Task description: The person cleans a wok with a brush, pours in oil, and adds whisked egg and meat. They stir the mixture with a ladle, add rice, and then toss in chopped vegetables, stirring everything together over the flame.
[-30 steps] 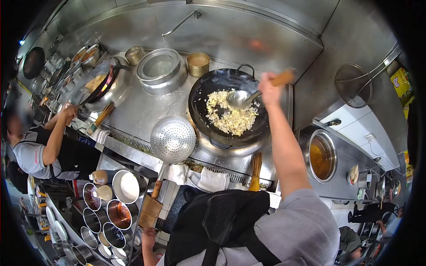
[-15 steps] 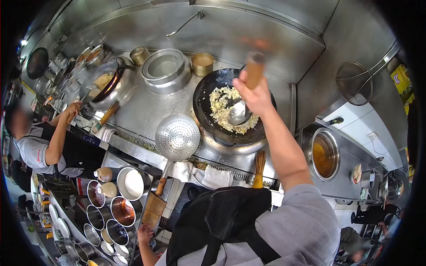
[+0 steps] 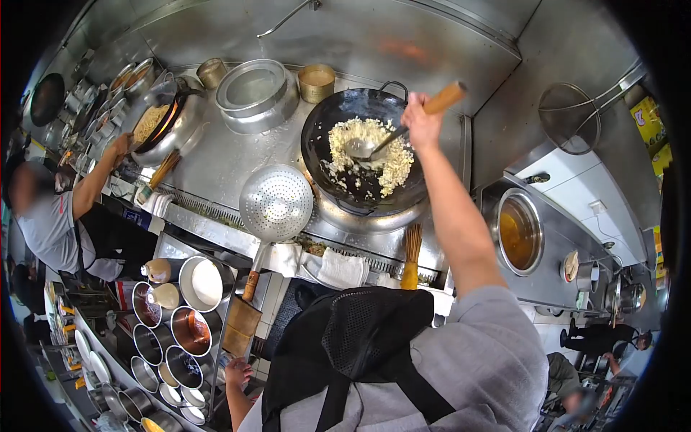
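My right hand [image 3: 423, 121] is closed round the wooden-ended handle of a ladle [image 3: 380, 147]. Its metal bowl rests among pale yellow and white crumbly food [image 3: 394, 169], which looks like rice with egg. This food lies in a black wok [image 3: 324, 115] on the stove. My left hand [image 3: 237, 372] is low at the left, beside the seasoning pots and just below a brown board-like piece [image 3: 241, 325]; its fingers are loosely bent and apart, with nothing visible in them. A large perforated skimmer [image 3: 276, 203] lies left of the wok, its handle toward me.
Metal pots of seasonings [image 3: 191, 331] crowd the lower left. Behind the skimmer stand a wide pot [image 3: 258, 97] and a small tin [image 3: 317, 84]. A bamboo brush [image 3: 411, 255] and cloths [image 3: 342, 269] lie along the front edge. A co-worker [image 3: 54, 216] handles another wok at left.
My right hand has tipped the ladle handle over to the right, and its bowl has shifted left and back through the food. The food has spread differently. The co-worker's arm has reached forward.
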{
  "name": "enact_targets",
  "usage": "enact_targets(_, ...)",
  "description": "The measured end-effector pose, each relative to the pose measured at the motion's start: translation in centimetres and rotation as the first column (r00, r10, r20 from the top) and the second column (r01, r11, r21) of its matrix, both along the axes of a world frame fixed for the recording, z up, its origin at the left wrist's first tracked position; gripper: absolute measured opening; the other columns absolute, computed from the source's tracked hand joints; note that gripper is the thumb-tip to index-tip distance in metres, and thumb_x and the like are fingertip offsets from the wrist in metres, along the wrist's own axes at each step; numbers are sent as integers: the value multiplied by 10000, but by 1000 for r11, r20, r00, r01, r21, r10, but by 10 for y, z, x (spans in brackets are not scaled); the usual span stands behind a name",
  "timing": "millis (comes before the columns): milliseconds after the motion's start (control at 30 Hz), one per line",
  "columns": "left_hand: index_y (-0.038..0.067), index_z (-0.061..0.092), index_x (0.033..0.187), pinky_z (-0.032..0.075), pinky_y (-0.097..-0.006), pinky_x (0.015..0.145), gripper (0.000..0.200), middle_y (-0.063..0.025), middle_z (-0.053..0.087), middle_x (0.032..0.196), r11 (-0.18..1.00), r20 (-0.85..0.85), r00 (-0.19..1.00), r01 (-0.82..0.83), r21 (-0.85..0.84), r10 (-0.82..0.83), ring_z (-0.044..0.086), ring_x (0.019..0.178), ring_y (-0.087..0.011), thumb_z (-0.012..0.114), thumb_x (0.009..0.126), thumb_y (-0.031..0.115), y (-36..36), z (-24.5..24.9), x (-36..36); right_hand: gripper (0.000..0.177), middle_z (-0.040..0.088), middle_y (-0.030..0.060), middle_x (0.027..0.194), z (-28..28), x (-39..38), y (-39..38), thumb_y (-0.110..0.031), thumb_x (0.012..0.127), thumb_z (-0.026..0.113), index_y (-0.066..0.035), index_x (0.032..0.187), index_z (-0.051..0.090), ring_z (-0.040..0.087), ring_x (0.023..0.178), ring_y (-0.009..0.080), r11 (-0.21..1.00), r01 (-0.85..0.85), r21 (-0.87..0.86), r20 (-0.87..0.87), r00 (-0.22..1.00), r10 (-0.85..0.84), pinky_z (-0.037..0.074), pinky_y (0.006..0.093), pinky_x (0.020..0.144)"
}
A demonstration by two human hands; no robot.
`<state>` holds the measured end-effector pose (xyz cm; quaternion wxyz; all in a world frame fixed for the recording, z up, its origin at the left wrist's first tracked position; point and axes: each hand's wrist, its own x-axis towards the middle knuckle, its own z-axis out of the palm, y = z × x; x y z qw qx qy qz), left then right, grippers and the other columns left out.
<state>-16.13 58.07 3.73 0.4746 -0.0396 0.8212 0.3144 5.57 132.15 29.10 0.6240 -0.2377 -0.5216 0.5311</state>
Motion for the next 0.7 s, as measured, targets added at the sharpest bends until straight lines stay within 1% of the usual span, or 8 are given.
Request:
enact_targets(100,146,512,1177,429,-309,516,258,-70,655,868,963,41,963,-267,-31,268,636,630,-168,466,925,120,-11,-15,-9,306,432,-35,533,64,19,-9,-187,895,648,-100,698,431,402,413,69,998,23,-65,68,998,-19,327,240,388)
enact_targets(200,149,501,1164,417,-297,483,237,-77,652,858,953,33,956,-294,75,293,633,604,-172,458,931,152,-31,-30,-7,226,397,-27,549,51,22,-45,-176,892,654,-96,795,466,351,407,76,978,207,-29,222,955,-196,296,254,382)
enact_targets(267,153,495,1149,404,-286,455,231,-79,650,831,985,9,985,-171,8,171,630,582,-177,416,932,158,-21,-19,-3,217,414,-25,548,-21,21,-4,-175,884,662,-83,841,471,377,409,85,994,-86,65,49,995,83,312,259,378)
enact_targets(367,164,488,1146,427,-315,508,279,-73,653,799,995,47,999,26,-100,-21,648,623,-190,343,914,117,8,24,10,207,402,-29,537,25,27,4,-183,896,645,-76,836,478,354,404,77,999,27,-27,-40,999,-28,304,252,378)
enact_targets(433,167,488,1146,427,-321,517,282,-74,654,802,998,9,998,-65,-27,65,649,628,-194,344,910,110,-1,12,11,234,415,-45,543,67,48,-13,-216,904,641,-49,840,491,364,402,56,984,177,-15,-20,984,-178,307,228,375)
enact_targets(533,170,492,1132,422,-333,520,283,-82,654,808,987,-40,986,-161,1,161,636,601,-195,354,899,88,-1,16,14,232,415,-42,540,26,47,-5,-217,907,636,-54,845,483,369,400,64,951,310,9,105,945,-309,308,232,373)
enact_targets(567,164,496,1131,416,-321,502,284,-84,655,807,985,17,986,-164,-59,165,630,587,-188,359,897,79,2,18,13,239,417,-43,535,-3,45,20,-223,911,630,-64,823,475,373,399,70,991,130,6,46,990,-130,304,226,370)
enact_targets(700,150,500,1145,401,-276,446,294,-93,658,811,978,81,976,-204,32,201,633,574,-182,367,897,64,-23,-3,0,248,423,-39,538,70,42,23,-231,912,627,-77,785,480,374,413,52,993,120,-18,-61,991,-121,286,212,369)
